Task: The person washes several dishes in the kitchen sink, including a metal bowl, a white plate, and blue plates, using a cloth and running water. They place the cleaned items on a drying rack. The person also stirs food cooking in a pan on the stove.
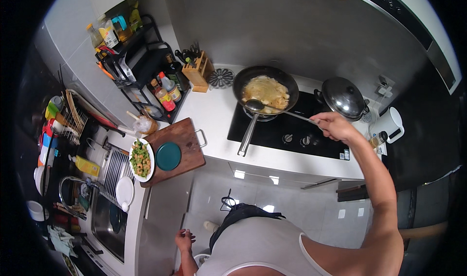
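Note:
My right hand [331,125] grips the handle of a metal ladle [254,105], whose bowl rests at the near-left inside edge of a dark frying pan [238,79]. Pale chunks of food in yellowish liquid [265,89] fill the pan's middle. The pan stands on the left burner of a black gas hob [262,131], its metal handle pointing towards me. Down at my left side, above the floor, hangs my left hand [185,239] with fingers loosely curled and apart, holding nothing.
A lidded wok [343,95] and white kettle [392,124] stand right. Left are a knife block [197,71], sauce bottles [164,97], a wooden cutting board [188,148] with a green round dish [168,156], a plate of shrimp and greens [141,160] and the sink [105,221].

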